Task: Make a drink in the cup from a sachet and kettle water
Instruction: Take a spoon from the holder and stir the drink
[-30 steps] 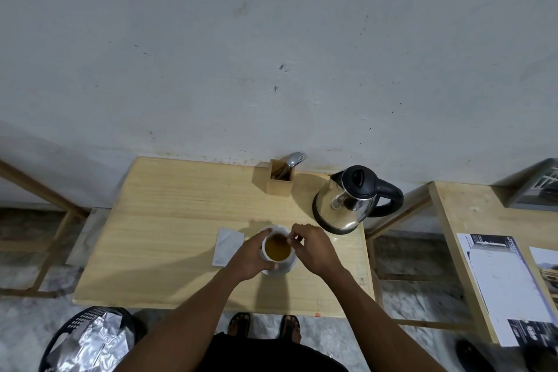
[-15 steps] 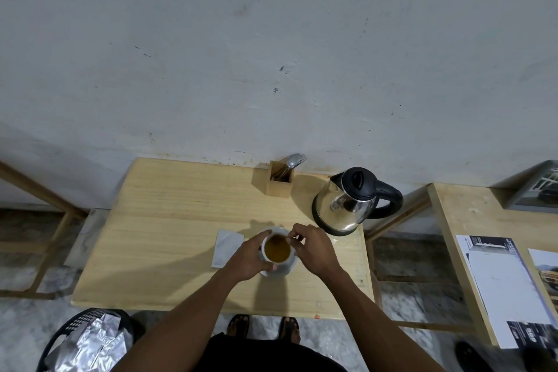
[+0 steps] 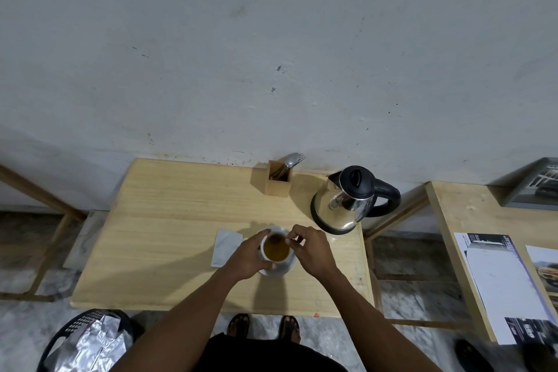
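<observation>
A white cup full of brown drink stands on a white saucer near the front of the wooden table. My left hand wraps around the cup's left side. My right hand pinches a thin spoon handle at the cup's right rim; the spoon's bowl is hidden in the drink. A white sachet lies flat just left of the cup. The steel kettle with a black lid and handle stands at the table's right back.
A wooden holder with cutlery stands at the back by the wall. A second table with printed sheets is to the right. A black basket with foil sits on the floor at lower left.
My hands and the cup stay in place; my right hand's fingers shift slightly at the cup's rim with the spoon.
</observation>
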